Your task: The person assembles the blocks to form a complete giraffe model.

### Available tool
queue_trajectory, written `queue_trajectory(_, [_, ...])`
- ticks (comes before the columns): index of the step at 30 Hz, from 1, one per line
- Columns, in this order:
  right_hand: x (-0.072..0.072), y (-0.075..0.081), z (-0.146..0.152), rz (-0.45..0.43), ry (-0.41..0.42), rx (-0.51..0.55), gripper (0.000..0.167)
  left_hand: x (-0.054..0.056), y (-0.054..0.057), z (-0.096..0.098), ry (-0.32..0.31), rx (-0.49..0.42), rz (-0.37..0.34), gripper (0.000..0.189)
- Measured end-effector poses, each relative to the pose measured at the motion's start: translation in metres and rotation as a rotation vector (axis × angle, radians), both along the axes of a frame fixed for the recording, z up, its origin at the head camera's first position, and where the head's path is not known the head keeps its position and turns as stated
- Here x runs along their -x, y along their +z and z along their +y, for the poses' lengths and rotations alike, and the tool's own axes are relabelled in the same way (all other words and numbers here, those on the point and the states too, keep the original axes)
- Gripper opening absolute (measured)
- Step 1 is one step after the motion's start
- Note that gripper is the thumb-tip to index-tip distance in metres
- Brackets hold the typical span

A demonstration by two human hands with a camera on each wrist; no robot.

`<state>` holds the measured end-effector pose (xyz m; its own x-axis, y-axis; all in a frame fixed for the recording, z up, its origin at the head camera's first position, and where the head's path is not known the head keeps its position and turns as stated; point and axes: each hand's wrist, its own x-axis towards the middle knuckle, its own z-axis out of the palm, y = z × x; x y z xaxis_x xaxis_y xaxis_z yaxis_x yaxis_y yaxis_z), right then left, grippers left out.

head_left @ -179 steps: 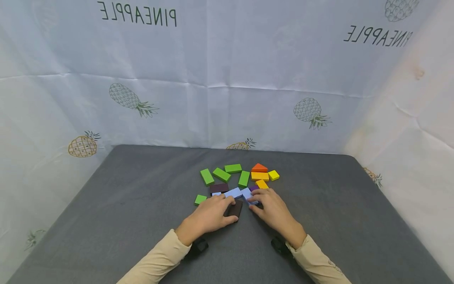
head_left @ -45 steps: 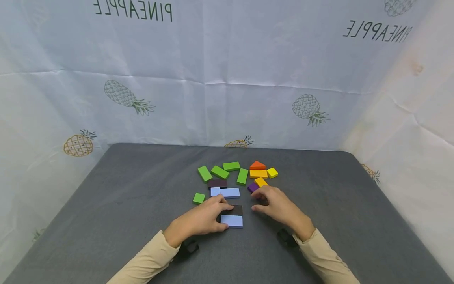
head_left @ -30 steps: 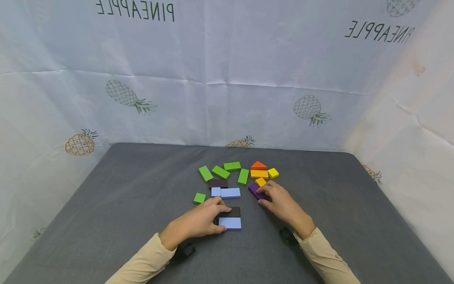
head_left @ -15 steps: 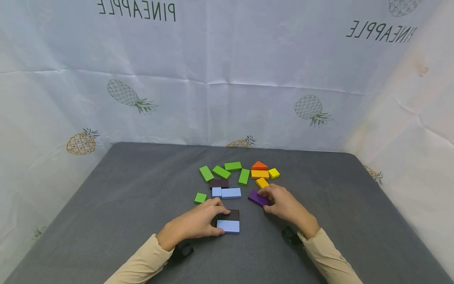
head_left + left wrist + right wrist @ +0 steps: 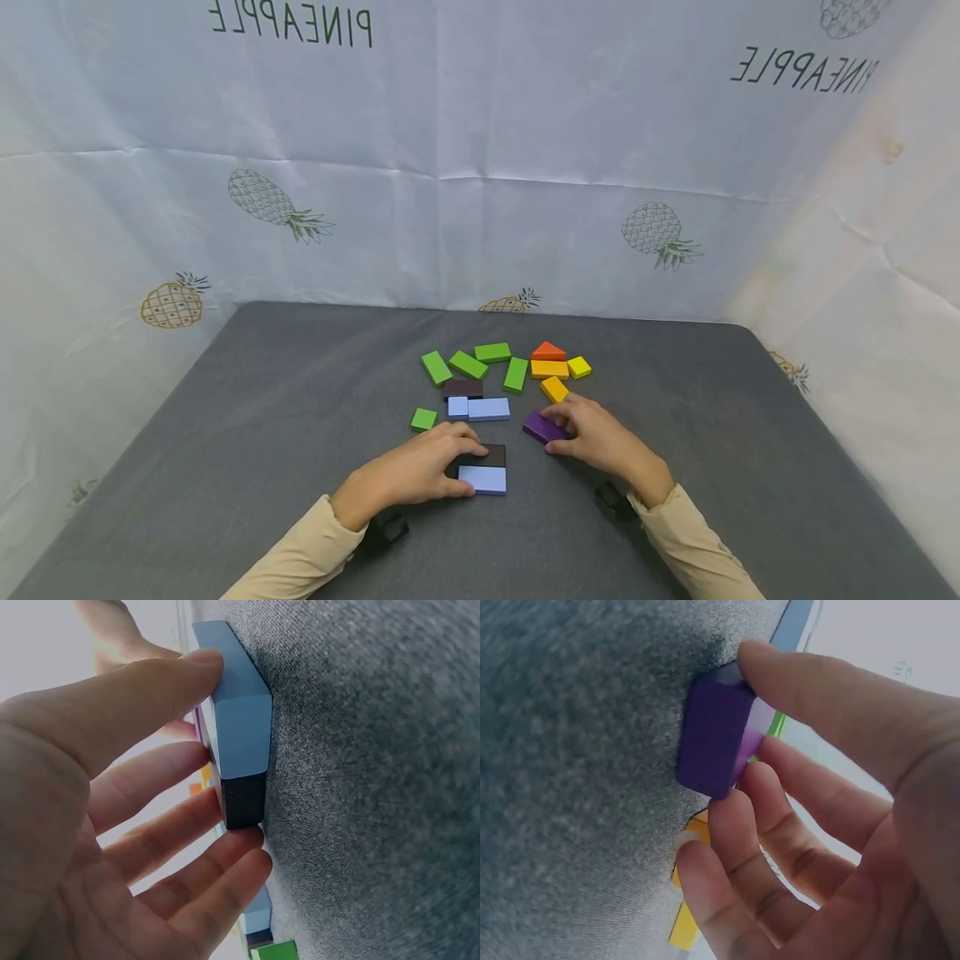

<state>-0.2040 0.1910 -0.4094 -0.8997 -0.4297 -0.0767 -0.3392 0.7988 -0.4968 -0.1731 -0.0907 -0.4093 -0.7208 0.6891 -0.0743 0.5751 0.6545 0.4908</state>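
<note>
My left hand spans two blocks lying side by side on the table. Its thumb presses on the light blue block, nearer me, and its fingers lie along the black block behind it. In the left wrist view the light blue block and the black block sit flush together. To the right, my right hand pinches a purple block between thumb and fingers. The right wrist view has the thumb at one side of the purple block and fingertips at the other, close to the cloth.
Behind the hands lie several green blocks, a dark brown block, two more light blue blocks, orange-yellow blocks, a small yellow block and a red-orange triangle. A grey cloth covers the table; a pineapple-print curtain hangs behind.
The light blue block, under my right hand at first, now lies against the black block. The pair has shifted toward me. My right hand has drawn the purple block away from the orange-yellow one.
</note>
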Motion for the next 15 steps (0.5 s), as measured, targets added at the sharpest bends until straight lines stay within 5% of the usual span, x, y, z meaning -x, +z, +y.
queue_trajectory(15, [0.0013, 0.0001, -0.0020, -0.043, 0.096, -0.012, 0.035, 0.0006, -0.0017, 0.0009, 0.010, 0.007, 0.012, 0.044])
